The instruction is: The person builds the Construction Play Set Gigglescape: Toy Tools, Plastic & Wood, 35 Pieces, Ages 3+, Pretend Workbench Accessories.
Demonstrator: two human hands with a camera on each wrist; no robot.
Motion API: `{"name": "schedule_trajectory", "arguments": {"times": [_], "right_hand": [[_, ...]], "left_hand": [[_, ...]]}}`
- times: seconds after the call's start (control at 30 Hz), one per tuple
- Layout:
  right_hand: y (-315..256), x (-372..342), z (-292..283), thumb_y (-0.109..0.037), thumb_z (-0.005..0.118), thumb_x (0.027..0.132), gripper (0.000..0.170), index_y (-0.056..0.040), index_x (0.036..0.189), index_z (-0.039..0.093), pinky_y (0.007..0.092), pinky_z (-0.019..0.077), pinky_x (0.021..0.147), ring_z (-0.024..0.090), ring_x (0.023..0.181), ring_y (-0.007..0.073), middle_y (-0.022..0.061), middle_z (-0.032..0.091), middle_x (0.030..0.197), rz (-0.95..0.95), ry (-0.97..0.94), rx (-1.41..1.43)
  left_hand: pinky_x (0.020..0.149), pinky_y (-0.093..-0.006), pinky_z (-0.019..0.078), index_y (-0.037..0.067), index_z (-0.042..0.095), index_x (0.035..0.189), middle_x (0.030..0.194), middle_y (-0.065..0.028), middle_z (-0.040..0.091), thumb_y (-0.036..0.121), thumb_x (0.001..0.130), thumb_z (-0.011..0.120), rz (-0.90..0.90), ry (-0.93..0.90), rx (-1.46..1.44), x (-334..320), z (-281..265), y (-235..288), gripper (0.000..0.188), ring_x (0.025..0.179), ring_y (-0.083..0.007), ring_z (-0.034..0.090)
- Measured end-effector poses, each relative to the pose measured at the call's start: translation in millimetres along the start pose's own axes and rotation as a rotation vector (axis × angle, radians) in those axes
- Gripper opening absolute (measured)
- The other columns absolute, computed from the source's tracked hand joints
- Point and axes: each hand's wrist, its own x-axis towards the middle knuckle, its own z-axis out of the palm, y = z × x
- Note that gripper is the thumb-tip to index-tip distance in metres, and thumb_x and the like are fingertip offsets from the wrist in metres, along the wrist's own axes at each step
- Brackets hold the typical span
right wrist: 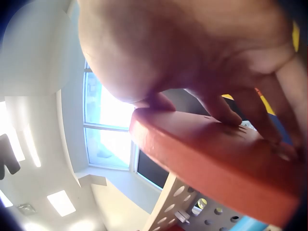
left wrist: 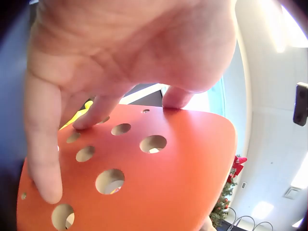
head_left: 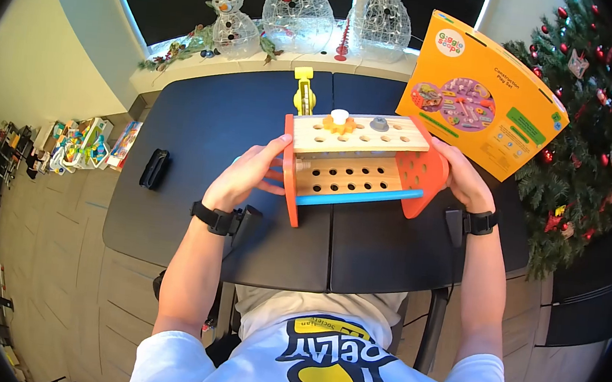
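Observation:
A wooden toy workbench [head_left: 355,174] with red side panels, a blue bar and rows of holes is held between both hands, tilted over the dark table. My left hand [head_left: 250,171] holds its left red panel [left wrist: 159,168], fingertips spread over the outer face and thumb near an edge. On the opposite red panel [right wrist: 207,159], my right hand [head_left: 467,178] has its thumb by the upper edge and fingers along the outer face. An orange-yellow gear [head_left: 339,126] with a white peg [head_left: 339,115] and a grey nut [head_left: 379,124] sit on the wooden top.
Behind the workbench stands a yellow toy piece [head_left: 304,91]. An orange toy box [head_left: 485,94] is at the table's back right, beside a decorated tree [head_left: 584,137]. A black case [head_left: 155,169] lies left on the table [head_left: 202,122]; wire snowmen [head_left: 297,13] line the window sill.

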Motion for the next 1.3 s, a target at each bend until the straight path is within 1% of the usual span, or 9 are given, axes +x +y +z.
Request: {"name": "schedule_trajectory", "arguments": {"times": [0.27,0.33,0.5,0.73,0.83,0.93,1.07,1.17,1.3], "right_hand": [[-4.7,-30.4,19.2,-0.02,0.069,0.1,0.075,0.0015,0.162,0.032,0.0346,0.0465,0.111,0.058,0.133,0.0187,0.0134,0.057,0.149,-0.348,-0.08,0.007],[0.7,-32.9,25.5,-0.008,0.074,0.095,0.085,0.0018,0.165,0.025,0.0367,0.0394,0.118,0.053,0.139,0.0214,0.0141,0.052,0.155,-0.341,-0.066,0.047],[20.5,-29.9,27.3,0.007,0.075,0.086,0.09,-0.0093,0.161,0.027,0.0405,0.0502,0.108,0.057,0.137,0.0277,0.0189,0.057,0.15,-0.272,0.004,0.058],[2.4,-39.9,37.3,0.004,0.071,0.086,0.096,-0.0121,0.166,0.022,0.0391,0.0508,0.106,0.064,0.127,0.0256,0.0197,0.066,0.136,-0.24,0.006,0.0],[8.9,-35.5,36.3,-0.004,0.069,0.095,0.088,-0.0129,0.168,0.02,0.0386,0.0501,0.106,0.062,0.128,0.0237,0.0191,0.064,0.138,-0.3,0.025,-0.026],[13.8,-33.0,43.4,-0.016,0.063,0.106,0.074,-0.0137,0.168,0.022,0.0373,0.0496,0.106,0.06,0.128,0.0211,0.0175,0.063,0.139,-0.315,0.057,0.018],[19.0,-30.6,42.9,-0.028,0.055,0.111,0.063,-0.014,0.167,0.028,0.0344,0.0486,0.105,0.06,0.126,0.0181,0.0152,0.064,0.138,-0.327,0.104,-0.089],[18.8,-27.2,40.1,-0.026,0.056,0.111,0.061,-0.0138,0.166,0.03,0.0339,0.048,0.105,0.059,0.127,0.018,0.0159,0.064,0.139,-0.348,0.113,-0.142],[19.0,-19.8,38.0,-0.025,0.056,0.111,0.06,-0.0141,0.165,0.032,0.0343,0.0477,0.106,0.061,0.126,0.0189,0.0165,0.064,0.14,-0.377,0.12,-0.183]], "left_hand": [[0.107,-0.0396,0.0526,-0.001,0.05,0.153,0.145,-0.0145,0.061,0.029,0.099,0.068,0.43,-0.056,-0.053,3.0,-13.5,-12.1,0.064,0.132,-0.0247,0.06],[0.109,-0.044,0.051,0.005,0.043,0.159,0.162,-0.0145,0.041,0.015,0.089,0.077,0.529,-0.076,-0.029,10.7,-16.9,-21.1,0.079,0.145,-0.026,0.047],[0.108,-0.044,0.0556,0.011,0.043,0.161,0.177,-0.0065,0.01,-0.016,0.078,0.072,0.48,-0.091,-0.105,0.6,-9.9,-28.3,0.091,0.158,-0.0256,0.028],[0.109,-0.0429,0.0551,0.016,0.05,0.157,0.177,-0.0069,0.012,-0.017,0.078,0.066,0.513,-0.093,-0.03,-0.7,-12.9,-39.8,0.087,0.159,-0.0269,0.024],[0.108,-0.0395,0.0545,0.015,0.051,0.157,0.175,-0.0076,0.021,-0.013,0.082,0.065,0.512,-0.088,-0.062,-9.8,-12.2,-41.0,0.081,0.153,-0.0262,0.038],[0.105,-0.0369,0.0549,0.011,0.057,0.152,0.169,-0.0081,0.034,-0.008,0.087,0.064,0.434,-0.063,0.143,-16.0,-36.5,-40.9,0.067,0.14,-0.0249,0.054],[0.093,-0.0405,0.0576,0.001,0.072,0.127,0.129,-0.0166,0.069,0.018,0.088,0.08,0.329,0.448,0.622,-11.6,-71.4,-50.9,0.043,0.112,-0.0294,0.071],[0.094,-0.0416,0.0584,0.005,0.076,0.12,0.119,-0.0194,0.072,0.032,0.083,0.085,0.157,0.565,1.17,-9.6,-87.2,-68.9,0.047,0.107,-0.0343,0.071],[0.093,-0.0437,0.0583,0.005,0.078,0.114,0.112,-0.0192,0.074,0.034,0.078,0.088,-0.082,0.421,1.218,-7.7,-81.2,-68.1,0.047,0.106,-0.0346,0.071]]}}
